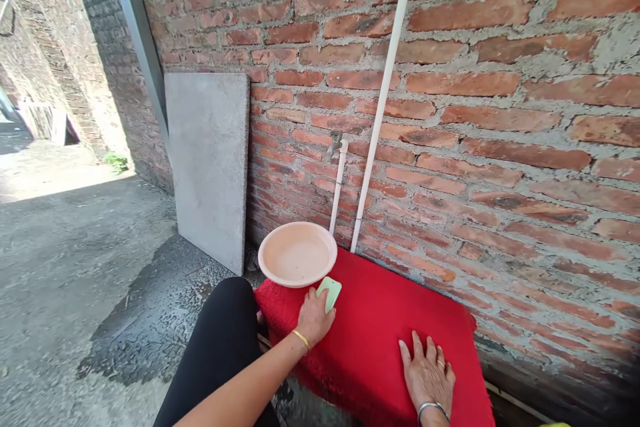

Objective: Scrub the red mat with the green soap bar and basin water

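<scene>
A red cloth (370, 320) covers a raised flat surface against the wall and hangs over its near edge. My left hand (314, 317), with a gold bangle at the wrist, grips a pale green scrub brush (331, 290), its smooth back facing up with a small hole near one end; any bristles are hidden. The brush is over the cloth, close to the near rim of a pale pink basin (299, 253). Palm down on the right part of the cloth lies my right hand (428, 368), fingers spread and holding nothing, with a silver bangle at its wrist.
Behind the cloth rises a brick wall (465, 87) with a tall white pipe (385, 93) and a tap (337, 141) on a shorter pipe. A grey slab (210, 167) leans there. Wet concrete floor (155, 313) lies left of my knee (233, 303).
</scene>
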Tool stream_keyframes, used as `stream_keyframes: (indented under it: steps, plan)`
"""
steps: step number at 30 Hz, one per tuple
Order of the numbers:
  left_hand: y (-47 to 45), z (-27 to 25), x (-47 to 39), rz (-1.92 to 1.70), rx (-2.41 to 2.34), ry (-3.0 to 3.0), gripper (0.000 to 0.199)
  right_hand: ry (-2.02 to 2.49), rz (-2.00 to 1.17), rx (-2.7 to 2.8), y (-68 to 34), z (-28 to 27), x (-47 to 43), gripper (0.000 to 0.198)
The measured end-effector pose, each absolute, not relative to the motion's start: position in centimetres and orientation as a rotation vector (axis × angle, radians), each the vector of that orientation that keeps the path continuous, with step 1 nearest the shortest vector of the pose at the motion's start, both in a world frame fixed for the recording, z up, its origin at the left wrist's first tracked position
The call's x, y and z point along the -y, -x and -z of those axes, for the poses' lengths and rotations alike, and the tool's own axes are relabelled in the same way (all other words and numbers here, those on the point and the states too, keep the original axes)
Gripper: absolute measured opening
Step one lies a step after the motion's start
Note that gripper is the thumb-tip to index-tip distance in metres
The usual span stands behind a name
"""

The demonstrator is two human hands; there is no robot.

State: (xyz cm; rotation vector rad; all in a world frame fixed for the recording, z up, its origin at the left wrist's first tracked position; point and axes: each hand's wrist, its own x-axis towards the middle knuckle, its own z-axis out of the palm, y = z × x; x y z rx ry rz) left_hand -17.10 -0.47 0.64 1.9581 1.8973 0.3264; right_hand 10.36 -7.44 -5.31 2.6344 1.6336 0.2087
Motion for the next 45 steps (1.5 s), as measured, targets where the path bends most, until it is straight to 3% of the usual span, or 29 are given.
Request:
stream_keyframes:
  steps: [4, 9, 13, 17, 20, 24, 29, 33, 37, 41, 45]
  plan:
    - [16.2, -0.1, 1.5, -0.258, -1.872, -1.959, 0.064, -2.659, -0.210, -1.666, -10.6, 5.5, 7.4, 0.062]
    - [13.1, 0.4, 3.7, -0.227, -1.509, -2.075, 0.071, -2.655, -0.222, -1.648, -10.6, 5.4, 7.5, 0.062]
    - [13.3, 0.1, 4.2, -0.255, -1.278, -2.136, 0.059, -2.674, -0.189, -1.685, -10.8, 4.8, 7.6, 0.063]
    - [14.8, -0.4, 3.6, -0.229, -1.163, -2.289, 0.052, -2.624, -0.016, -2.041, -10.1, 3.6, 7.9, 0.059]
    - [15.3, -1.2, 3.2, -0.161, -1.039, -2.374, 0.047, -2.388, 0.149, -2.368, -8.4, 2.3, 8.5, 0.074]
    - [15.4, -2.3, 3.2, -0.150, -0.799, -2.394, 0.039, -2.134, 0.473, -2.405, -6.1, 1.1, 9.3, 0.086]
    - [15.3, -2.9, 3.8, -0.201, -0.640, -2.372, 0.034, -2.006, 0.681, -2.422, -4.6, 1.2, 9.5, 0.073]
    - [16.2, -3.1, 2.7, -0.322, -0.601, -2.290, 0.045, -2.140, 0.676, -2.405, -4.8, 1.7, 9.3, 0.060]
    - [17.6, -2.3, 0.1, -0.448, -1.092, -2.267, 0.061, -2.501, 0.421, -2.241, -6.5, 2.1, 9.0, 0.059]
    - [18.3, 0.8, -2.2, -0.393, -1.273, -2.465, 0.057, -2.637, 0.143, -1.988, -7.6, 2.4, 9.2, 0.056]
    - [18.5, 4.4, -3.0, -0.383, -1.206, -2.597, 0.056, -2.587, 0.134, -2.023, -7.0, 2.2, 9.8, 0.059]
